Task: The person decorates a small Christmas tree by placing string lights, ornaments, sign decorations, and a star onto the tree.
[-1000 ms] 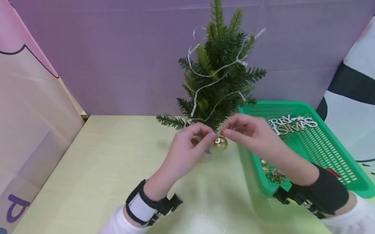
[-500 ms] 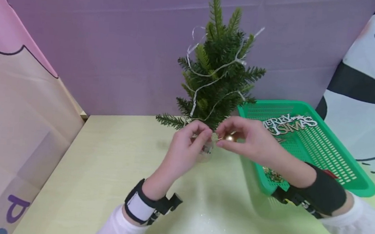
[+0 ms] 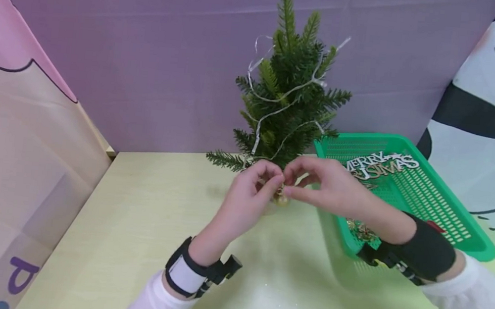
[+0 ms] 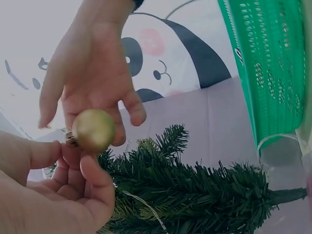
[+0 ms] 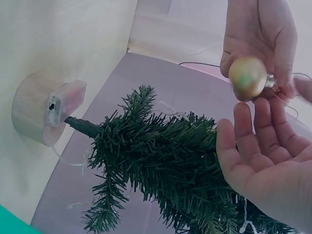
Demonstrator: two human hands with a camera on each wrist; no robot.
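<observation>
Gold bauble [image 3: 281, 196] pinched at its cap between left hand [image 3: 247, 199] and right hand [image 3: 331, 187], fingertips together, just before tree [image 3: 286, 93]; advisable: spread hanging loop wide; support ball; slip over branch tip gently.

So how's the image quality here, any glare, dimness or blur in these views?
Head view: evenly lit and sharp, with a pale glare patch on the table. Left wrist view: dim and backlit, the left hand soft up close. Right wrist view: bright, washed out at left; the gold bauble slightly soft.
</observation>
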